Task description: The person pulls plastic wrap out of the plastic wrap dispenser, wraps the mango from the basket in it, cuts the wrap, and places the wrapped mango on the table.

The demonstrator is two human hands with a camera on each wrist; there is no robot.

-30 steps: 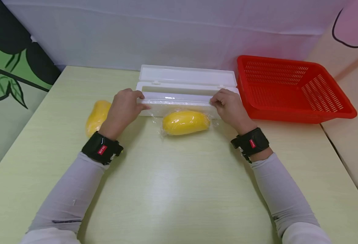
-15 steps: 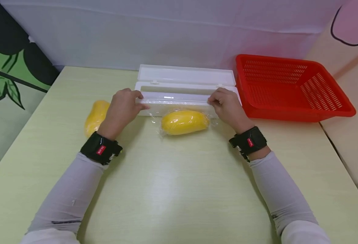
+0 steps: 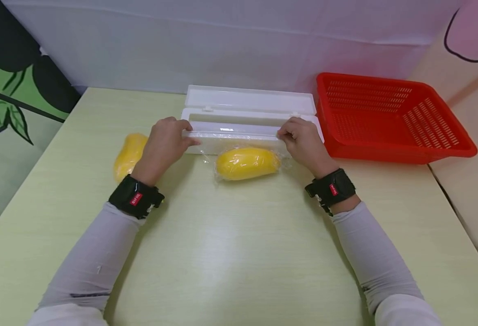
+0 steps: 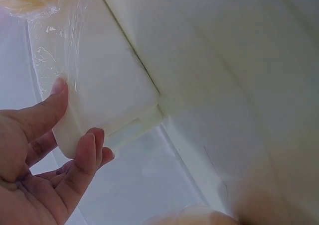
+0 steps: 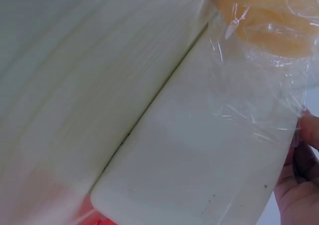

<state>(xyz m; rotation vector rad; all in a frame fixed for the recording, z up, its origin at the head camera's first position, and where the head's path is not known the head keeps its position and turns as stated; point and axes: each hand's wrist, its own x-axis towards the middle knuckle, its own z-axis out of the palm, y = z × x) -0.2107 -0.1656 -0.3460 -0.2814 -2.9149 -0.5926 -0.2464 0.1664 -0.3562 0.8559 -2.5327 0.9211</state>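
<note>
A white cling film dispenser (image 3: 251, 99) lies with its lid raised at the back of the table, its roll (image 3: 234, 128) showing inside. In front of it, an oblong yellow fruit (image 3: 248, 164) is wrapped in clear film (image 4: 75, 31) that still runs back over the dispenser's front. My left hand (image 3: 164, 144) grips the dispenser's left end, thumb on the front face and fingers round the corner in the left wrist view. My right hand (image 3: 304, 141) pinches the front rim toward the right end; whether it holds film or a cutter there I cannot tell.
Close to the dispenser's right end stands a red slotted basket (image 3: 389, 151). Another film-wrapped yellow fruit (image 3: 129, 156) lies left of my left wrist. A light cloth wall (image 3: 239, 50) borders the table (image 3: 222, 253) at the back.
My right hand has shifted slightly left along the dispenser's front rim. The left hand, the dispenser and the fruit stay in place.
</note>
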